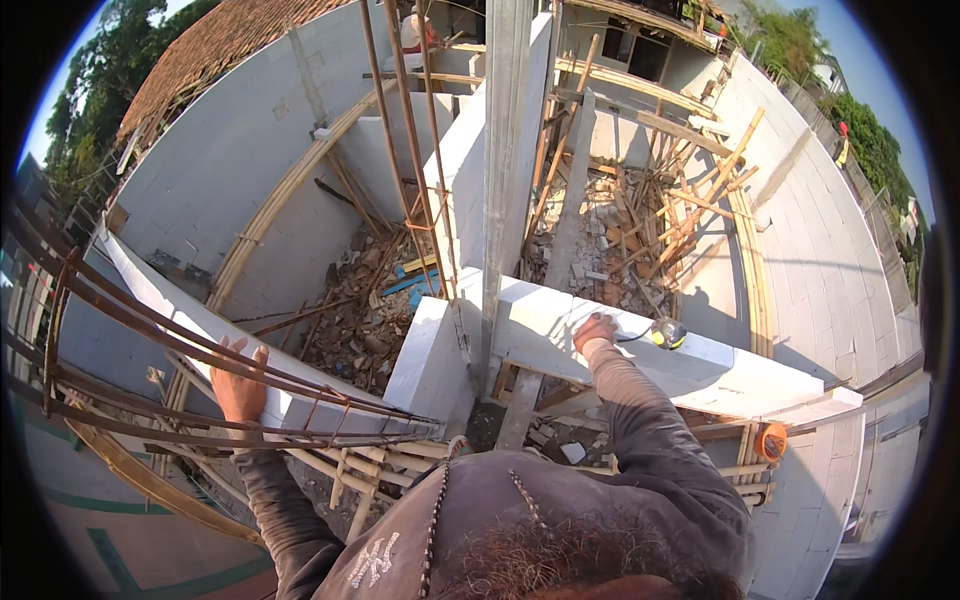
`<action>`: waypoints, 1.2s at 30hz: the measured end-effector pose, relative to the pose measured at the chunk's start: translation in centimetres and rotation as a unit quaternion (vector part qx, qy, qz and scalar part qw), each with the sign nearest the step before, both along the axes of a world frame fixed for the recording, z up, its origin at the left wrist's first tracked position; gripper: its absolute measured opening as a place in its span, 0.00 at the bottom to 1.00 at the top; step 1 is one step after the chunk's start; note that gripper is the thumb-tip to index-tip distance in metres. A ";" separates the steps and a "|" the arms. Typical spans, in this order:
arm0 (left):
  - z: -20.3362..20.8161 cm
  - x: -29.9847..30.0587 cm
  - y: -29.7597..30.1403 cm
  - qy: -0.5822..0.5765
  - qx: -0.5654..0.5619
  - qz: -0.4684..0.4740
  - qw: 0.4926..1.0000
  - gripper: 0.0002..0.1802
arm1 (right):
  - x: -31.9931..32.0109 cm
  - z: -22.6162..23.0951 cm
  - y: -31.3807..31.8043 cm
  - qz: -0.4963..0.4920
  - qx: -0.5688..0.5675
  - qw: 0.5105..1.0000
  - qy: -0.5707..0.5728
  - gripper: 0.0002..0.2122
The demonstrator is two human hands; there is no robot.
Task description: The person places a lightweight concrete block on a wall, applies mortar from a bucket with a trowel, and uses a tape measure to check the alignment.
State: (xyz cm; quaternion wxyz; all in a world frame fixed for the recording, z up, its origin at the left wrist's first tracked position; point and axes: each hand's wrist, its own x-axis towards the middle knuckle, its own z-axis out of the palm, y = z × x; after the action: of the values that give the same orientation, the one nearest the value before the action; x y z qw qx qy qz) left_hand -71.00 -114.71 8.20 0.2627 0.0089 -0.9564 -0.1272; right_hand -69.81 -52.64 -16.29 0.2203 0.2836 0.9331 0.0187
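Observation:
My left hand (240, 385) is open, fingers spread, against the top of a pale block wall (160, 300) on the left. Rusty rebar (200, 352) tied in a long cage runs close across it. My right hand (597, 333) lies on a white block wall (700, 365) with its fingers curled in; whatever is under them is hidden. Just right of it sits a yellow and black tool (668, 333), perhaps a tape measure, and a thin dark line stretches from it toward my hand. Between my hands stands an upright grey metal-looking post (505, 150) beside the wall corner.
Vertical rebar (405, 140) rises left of the post. Rubble (365, 320) and bamboo poles (690, 220) lie in the rooms below. Bamboo scaffolding (350, 470) sits under me, with an orange object (771, 442) at right. A person (415, 35) is at the far wall.

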 end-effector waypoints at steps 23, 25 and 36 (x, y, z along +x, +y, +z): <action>-2.8 -3.4 -8.0 -0.125 0.034 0.025 0.991 0.42 | 45.8 -22.8 5.8 0.066 -0.237 0.912 -0.329 0.17; -4.0 -2.9 -8.1 -0.122 -0.003 0.052 0.991 0.42 | 43.9 -24.2 7.4 -0.016 -0.225 0.943 -0.243 0.15; 0.4 -0.7 -0.6 -0.055 -0.001 0.093 0.994 0.29 | 13.2 -3.4 2.1 0.034 -0.264 0.876 0.402 0.23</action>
State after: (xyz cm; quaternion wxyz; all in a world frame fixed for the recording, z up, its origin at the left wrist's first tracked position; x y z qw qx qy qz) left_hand -71.71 -115.31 8.56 0.2204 0.1045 -0.9646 -0.1001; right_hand -56.56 -50.57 -19.70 -0.1079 0.1657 0.9208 -0.3362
